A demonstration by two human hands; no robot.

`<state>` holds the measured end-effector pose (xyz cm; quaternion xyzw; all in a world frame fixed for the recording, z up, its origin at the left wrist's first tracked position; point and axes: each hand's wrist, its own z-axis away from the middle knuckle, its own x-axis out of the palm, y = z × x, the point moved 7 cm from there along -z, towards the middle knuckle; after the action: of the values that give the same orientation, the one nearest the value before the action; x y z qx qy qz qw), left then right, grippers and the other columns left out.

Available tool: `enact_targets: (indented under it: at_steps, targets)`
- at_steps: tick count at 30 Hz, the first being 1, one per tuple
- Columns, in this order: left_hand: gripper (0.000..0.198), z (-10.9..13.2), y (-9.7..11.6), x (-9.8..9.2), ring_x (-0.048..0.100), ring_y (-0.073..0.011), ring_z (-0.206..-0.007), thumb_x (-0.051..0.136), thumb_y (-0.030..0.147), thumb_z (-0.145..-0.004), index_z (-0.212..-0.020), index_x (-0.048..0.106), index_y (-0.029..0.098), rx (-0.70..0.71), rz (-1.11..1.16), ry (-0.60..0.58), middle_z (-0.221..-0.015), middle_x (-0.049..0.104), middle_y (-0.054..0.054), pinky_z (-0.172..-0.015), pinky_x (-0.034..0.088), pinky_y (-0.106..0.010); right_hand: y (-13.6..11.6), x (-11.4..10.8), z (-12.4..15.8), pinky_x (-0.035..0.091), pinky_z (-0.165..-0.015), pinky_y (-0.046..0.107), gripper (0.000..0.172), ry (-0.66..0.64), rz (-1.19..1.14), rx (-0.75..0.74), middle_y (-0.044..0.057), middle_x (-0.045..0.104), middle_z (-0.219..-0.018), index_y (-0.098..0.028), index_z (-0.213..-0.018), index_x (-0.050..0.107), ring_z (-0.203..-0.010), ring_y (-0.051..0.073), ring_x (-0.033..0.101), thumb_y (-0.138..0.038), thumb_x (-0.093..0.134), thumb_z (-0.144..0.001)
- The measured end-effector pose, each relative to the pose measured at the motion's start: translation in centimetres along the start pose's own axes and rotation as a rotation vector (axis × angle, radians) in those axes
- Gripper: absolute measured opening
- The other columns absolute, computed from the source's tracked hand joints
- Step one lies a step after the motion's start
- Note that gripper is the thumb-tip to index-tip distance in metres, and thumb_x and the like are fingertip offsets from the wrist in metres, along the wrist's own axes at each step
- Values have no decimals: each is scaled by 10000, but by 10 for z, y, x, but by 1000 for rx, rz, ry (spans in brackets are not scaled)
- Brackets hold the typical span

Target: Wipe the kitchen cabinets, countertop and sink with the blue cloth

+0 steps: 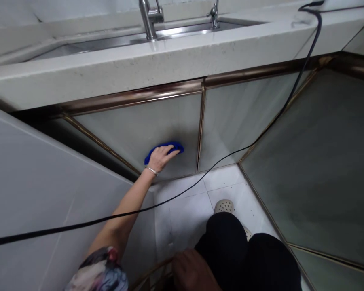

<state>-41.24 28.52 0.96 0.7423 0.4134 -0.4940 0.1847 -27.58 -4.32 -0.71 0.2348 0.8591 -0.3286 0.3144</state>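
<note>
The cloth [177,145] is clamped by the left hand's fingers [163,149], seemingly to keep it against the door [133,123]; the right hand's state [190,266] cannot be told.

Two hands are in view, one left hand [161,157] and one right hand [189,266], with one bracelet [152,171] and one patterned sleeve [101,268]. There is one blue cloth [179,148]. One countertop [79,79] holds one steel sink [115,43], its number of basins unclear, and two taps: one larger faucet [148,22], one small spigot [214,17]. Below the sink, two framed cabinet doors [124,121] face forward. Two knees [229,232], two perforated clogs [224,206], the second mostly hidden, and one long black cable [182,193] also show.
</note>
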Motion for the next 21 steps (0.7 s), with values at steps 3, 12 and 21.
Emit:
enact_targets:
  at_steps: [3, 12, 21]
  targets:
    - [424, -3, -20, -34, 616, -227, -1052, 425, 237, -1041, -1324, 697, 395, -110, -51, 158, -1226, 687, -107, -882, 466, -371, -3, -3, -3, 378, -597, 308, 238, -35, -14, -2, 5, 589, -711, -196, -768, 562, -635, 163, 512, -46, 488, -937]
    - [385, -28, -27, -51, 538, -305, -1149, 498, 407, -1008, -1292, 722, 276, -385, 6, 615, -1233, 582, -161, -1048, 390, -484, 0, 3, 1, 356, -611, 296, 238, -75, 33, 20, -10, 577, -691, -202, -764, 546, -616, 152, 517, -73, 483, -954]
    - [432, 1, 18, 89, 593, -238, -1000, 381, 305, -1059, -1240, 735, 474, -186, 129, -76, -1159, 699, -80, -819, 413, -396, 7, 24, 8, 349, -519, 303, 309, -109, -7, -3, 3, 548, -621, -187, -693, 576, -556, 145, 506, -64, 480, -960]
